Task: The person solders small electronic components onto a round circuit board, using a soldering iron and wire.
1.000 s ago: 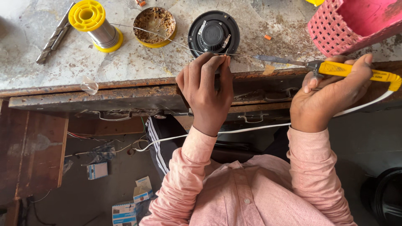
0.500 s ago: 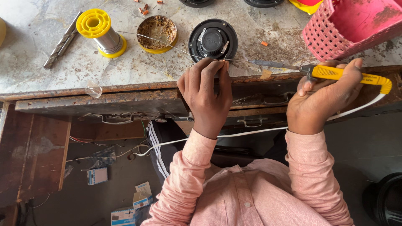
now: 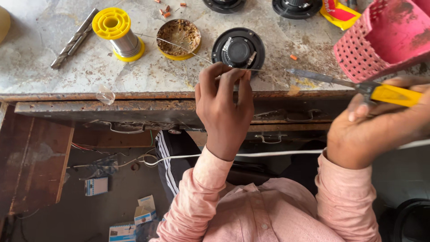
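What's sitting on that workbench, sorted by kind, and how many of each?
Black round speakers: 3
Yellow solder spool: 1
Round yellow tin: 1
Metal drill bits: 2
Pink mesh basket: 1
Yellow packet: 1
Total: 9

Count — three black speakers (image 3: 238,48) at 12 to 1 o'clock, one yellow solder spool (image 3: 118,32), one round tin (image 3: 178,38), one pink basket (image 3: 380,38) — two hands (image 3: 224,107).
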